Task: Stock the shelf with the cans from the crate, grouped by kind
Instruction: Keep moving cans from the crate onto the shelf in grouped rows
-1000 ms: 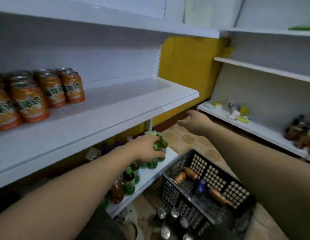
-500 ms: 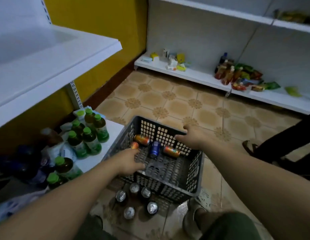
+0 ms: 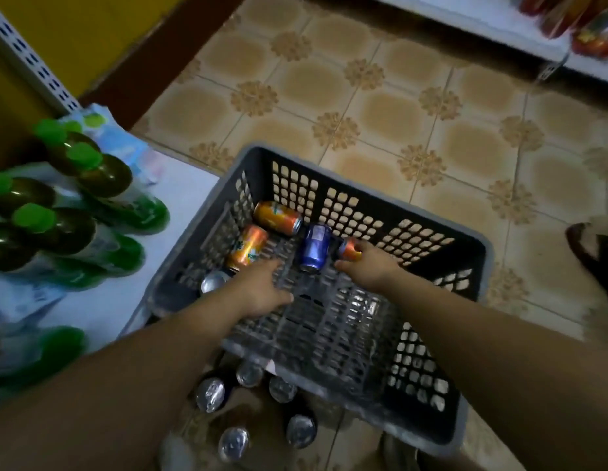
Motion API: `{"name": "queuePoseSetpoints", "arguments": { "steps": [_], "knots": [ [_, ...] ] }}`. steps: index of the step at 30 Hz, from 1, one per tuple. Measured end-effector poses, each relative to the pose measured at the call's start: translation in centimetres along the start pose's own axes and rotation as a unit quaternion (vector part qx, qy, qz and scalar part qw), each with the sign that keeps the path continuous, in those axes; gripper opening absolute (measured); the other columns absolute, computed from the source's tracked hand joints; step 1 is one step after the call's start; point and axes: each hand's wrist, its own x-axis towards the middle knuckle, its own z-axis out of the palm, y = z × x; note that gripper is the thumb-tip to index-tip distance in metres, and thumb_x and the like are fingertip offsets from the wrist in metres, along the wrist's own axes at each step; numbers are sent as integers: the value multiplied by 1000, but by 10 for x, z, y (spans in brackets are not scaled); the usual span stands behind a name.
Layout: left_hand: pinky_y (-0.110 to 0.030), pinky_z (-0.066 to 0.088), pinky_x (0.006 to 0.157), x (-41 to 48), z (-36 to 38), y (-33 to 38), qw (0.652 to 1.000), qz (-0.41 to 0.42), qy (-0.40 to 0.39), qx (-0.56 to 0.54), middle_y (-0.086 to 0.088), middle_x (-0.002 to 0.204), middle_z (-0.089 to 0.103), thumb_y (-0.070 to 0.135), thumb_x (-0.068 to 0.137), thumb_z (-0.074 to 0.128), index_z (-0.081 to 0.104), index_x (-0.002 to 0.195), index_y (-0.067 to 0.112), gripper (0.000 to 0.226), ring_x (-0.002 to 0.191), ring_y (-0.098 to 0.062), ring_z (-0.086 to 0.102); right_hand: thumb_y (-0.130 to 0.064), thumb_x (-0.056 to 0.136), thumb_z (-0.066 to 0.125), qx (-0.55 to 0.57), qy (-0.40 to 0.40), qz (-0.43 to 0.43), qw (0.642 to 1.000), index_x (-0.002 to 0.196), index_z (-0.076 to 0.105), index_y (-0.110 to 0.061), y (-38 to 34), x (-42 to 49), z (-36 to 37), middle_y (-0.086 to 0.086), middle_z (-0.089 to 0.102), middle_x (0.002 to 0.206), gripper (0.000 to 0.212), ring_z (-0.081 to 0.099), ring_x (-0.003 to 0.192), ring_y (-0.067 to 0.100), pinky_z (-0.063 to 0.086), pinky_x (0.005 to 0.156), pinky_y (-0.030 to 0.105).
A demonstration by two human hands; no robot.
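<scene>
Crate (image 3: 364, 192), grey, just beside low shelf (image 3: 180, 212). Inside, lying flat: two orange cans (image 3: 277, 218) at far left; blue can (image 3: 314, 248) near them; third orange can (image 3: 348, 249) beside it, gripped by right hand (image 3: 370, 270). Left hand (image 3: 258, 294): fingers straight, holding nothing, near a silver-topped can (image 3: 214, 283). Around: green-capped bottles (image 3: 75, 205) on shelf; upright floor cans (image 3: 210, 394) at crate's near edge; sandal (image 3: 591, 256) right.

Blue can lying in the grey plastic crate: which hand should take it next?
Left. The left hand is open and empty, its fingers just left of the blue metal can in the grey plastic crate. The right hand is busy, curled round an orange drink can beside it.
</scene>
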Motion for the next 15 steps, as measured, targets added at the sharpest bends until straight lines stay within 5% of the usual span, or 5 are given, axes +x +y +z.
{"name": "queuePoseSetpoints", "arguments": {
  "steps": [5, 10, 15],
  "knots": [
    [-38, 35, 110, 85, 40, -37, 996, -31, -81, -24, -2, 156, 25, 43, 85, 66, 22, 151, 20, 83, 137, -24, 34, -41, 89, 63, 46, -40, 28, 998, 136, 41, -13, 6, 102, 64, 8, 57, 121, 59, 57, 104, 24, 47, 90, 35],
    [-40, 38, 108, 134, 69, -66, 990, -44, -130, -17, -1, 154, 31, 46, 85, 64, 27, 149, 24, 77, 134, -25, 38, -38, 87, 69, 180, 5, 95, 979, 145, 15, -12, 3, 167, 115, 19, 43, 139, 83, 49, 121, 38, 42, 97, 42],
    [-42, 42, 104, 140, 67, -81, 989, -61, -112, -72, -1, 151, 33, 43, 83, 68, 27, 149, 22, 80, 129, -25, 44, -39, 81, 72, 246, 40, 106, 963, 140, 32, -17, 4, 161, 127, 12, 53, 128, 74, 56, 106, 30, 49, 94, 44]
  ]
}}
